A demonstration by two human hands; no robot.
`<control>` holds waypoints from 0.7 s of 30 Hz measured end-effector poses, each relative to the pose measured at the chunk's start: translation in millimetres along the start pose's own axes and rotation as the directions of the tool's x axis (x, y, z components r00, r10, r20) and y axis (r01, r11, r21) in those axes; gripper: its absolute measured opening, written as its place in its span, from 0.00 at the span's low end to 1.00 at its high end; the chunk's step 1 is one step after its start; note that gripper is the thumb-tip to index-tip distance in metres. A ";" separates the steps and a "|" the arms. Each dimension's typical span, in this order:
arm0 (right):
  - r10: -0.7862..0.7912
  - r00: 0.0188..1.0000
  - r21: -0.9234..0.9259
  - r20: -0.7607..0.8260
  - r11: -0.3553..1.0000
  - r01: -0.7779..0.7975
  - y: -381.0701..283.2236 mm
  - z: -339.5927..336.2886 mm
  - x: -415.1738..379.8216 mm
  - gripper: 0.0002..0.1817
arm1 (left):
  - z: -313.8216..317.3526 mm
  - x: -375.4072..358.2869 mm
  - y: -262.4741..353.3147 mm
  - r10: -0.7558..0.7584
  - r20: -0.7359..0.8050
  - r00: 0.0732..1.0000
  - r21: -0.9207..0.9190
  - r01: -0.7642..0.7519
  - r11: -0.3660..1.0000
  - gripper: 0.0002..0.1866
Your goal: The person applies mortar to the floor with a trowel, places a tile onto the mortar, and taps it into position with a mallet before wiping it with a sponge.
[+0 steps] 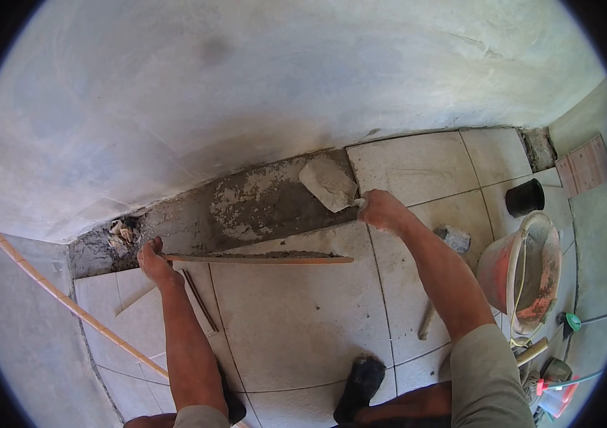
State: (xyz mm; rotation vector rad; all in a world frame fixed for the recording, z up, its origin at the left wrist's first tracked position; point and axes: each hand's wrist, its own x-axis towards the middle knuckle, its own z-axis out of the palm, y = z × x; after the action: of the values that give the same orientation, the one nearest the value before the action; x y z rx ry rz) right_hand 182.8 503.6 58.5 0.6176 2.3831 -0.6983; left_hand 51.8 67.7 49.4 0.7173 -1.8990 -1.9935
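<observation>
My left hand [155, 262] grips the left end of a floor tile [282, 260], seen nearly edge-on with an orange-brown edge. Grey mortar lies along the tile's upper face. In my right hand [383, 212] is the handle of a trowel [328, 184], its blade coated with pale mortar. The blade overlaps the right part of an untiled strip of mortar [246, 203] running along the wall. The held tile is just in front of that strip, over the laid tiles [296, 314].
To the right are a mortar-smeared bucket [496, 267], a black cup [524, 197] and a reddish tile piece [585, 165]. A mallet-like head [453, 237] shows beside my right forearm. A long thin pole [53, 285] slants at left. Debris [121, 234] lies in the left corner.
</observation>
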 end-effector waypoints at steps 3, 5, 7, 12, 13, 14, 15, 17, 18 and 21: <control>0.036 0.999 0.170 0.015 0.985 -0.038 -1.9 5.2 -11.2 0.19 | 0.3 3.3 -2.4 0.010 0.000 1.000 -0.019 -0.010 1.000 0.13; 0.047 0.999 0.307 -0.014 0.951 -0.041 -4.8 7.9 -13.2 0.18 | 0.4 0.8 -0.8 0.007 -0.004 1.000 -0.025 -0.007 1.000 0.13; -0.101 0.985 -0.201 -0.143 0.977 0.071 -7.5 12.4 -13.1 0.15 | -2.2 1.4 -1.7 0.013 -0.002 1.000 0.002 -0.013 1.000 0.13; -0.146 0.966 -0.263 -0.212 0.961 0.088 -17.0 9.2 -21.2 0.13 | -0.7 1.1 -2.3 0.023 0.004 1.000 -0.031 -0.023 0.999 0.13; -0.169 0.968 -0.325 -0.184 0.940 0.102 -15.5 8.5 -18.5 0.12 | 0.4 0.6 -1.6 0.016 -0.002 1.000 -0.041 -0.016 0.999 0.12; -0.171 0.968 -0.321 -0.186 0.941 0.104 -14.0 8.9 -18.3 0.12 | 1.6 1.2 -0.6 0.008 -0.009 1.000 -0.054 -0.008 0.999 0.12; -0.185 0.957 -0.325 -0.224 0.940 0.106 -12.2 8.9 -18.2 0.12 | 1.5 1.7 0.5 0.009 -0.013 1.000 -0.055 -0.009 0.998 0.12; -0.201 0.947 -0.335 -0.252 0.936 0.109 -10.1 7.1 -18.1 0.13 | -0.7 -0.3 0.7 0.018 0.010 1.000 -0.029 -0.018 0.999 0.12; -0.214 0.950 -0.376 -0.227 0.919 0.117 -9.5 3.3 -18.7 0.14 | -1.3 -0.9 0.7 0.016 0.011 1.000 -0.025 -0.016 1.000 0.12; -0.220 0.953 -0.388 -0.209 0.913 0.125 -9.6 2.1 -18.9 0.15 | 0.3 -0.2 -0.8 0.014 0.006 1.000 -0.029 -0.014 0.999 0.12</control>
State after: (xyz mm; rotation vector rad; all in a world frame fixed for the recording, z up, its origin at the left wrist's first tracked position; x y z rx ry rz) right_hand 191.9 490.1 72.3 0.3477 2.7333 -0.2302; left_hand 51.9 68.2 48.7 0.6898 -1.8691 -2.0129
